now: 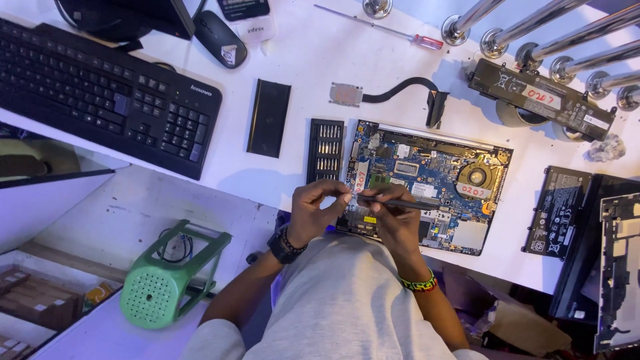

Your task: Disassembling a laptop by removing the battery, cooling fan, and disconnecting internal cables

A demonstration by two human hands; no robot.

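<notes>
One opened laptop base [433, 183] lies on the white worktop [320, 60], blue board and a round fan exposed. Two hands meet over its seven o'clock corner: the left hand [313, 210] pinches its fingertips shut on something too small to tell; the right hand [393, 217] is closed round a thin dark tool [400, 204] pointing to three o'clock. One bit case [325, 150] sits just beside at nine o'clock, one keyboard [107, 93] farther at ten. Two battery packs [541, 97] lie at two and four o'clock, one red-handled screwdriver [383, 27] at twelve.
</notes>
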